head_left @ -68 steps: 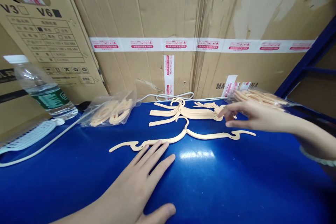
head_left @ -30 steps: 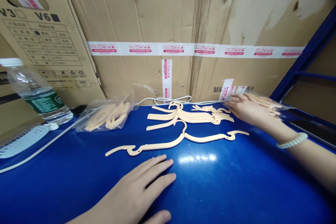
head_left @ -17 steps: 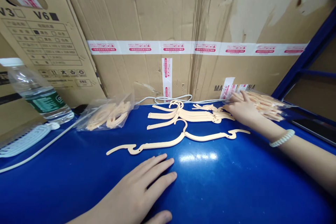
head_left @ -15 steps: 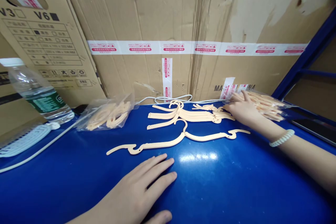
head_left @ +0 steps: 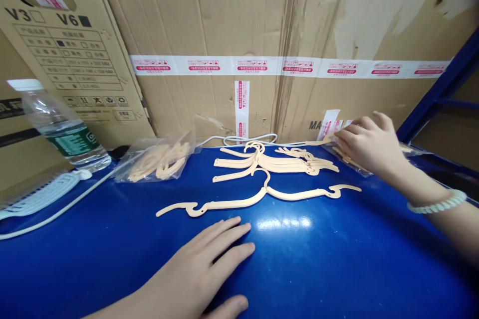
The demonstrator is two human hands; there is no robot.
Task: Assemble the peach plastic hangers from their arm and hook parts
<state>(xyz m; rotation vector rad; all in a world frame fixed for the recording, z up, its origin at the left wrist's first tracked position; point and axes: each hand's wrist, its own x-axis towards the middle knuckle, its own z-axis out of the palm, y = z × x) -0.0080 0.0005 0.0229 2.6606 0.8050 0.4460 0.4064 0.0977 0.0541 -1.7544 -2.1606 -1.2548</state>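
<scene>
My left hand lies on the blue table, fingers stretched out and holding nothing. Just beyond its fingertips is an unfolded peach-coloured folding hanger, its hook pointing away from me. Behind that hanger rests a stack of folding hangers, partly overlapping, with loose small peach pieces at its back. At the back right, my right hand is closed over a clear plastic bag of peach hanger parts. A slim peach hanger arm sticks out leftward from its fingers; their tips are partly hidden.
Another clear bag with curved peach hooks sits at back left. Beside it are a water bottle, a pale blue hairbrush and a white cable. Cardboard boxes wall off the back; a blue metal frame stands right.
My right hand has lifted and shifted right over the bag, and a hanger arm now shows in its fingers. My left hand stays flat. The whole view has shifted slightly.
</scene>
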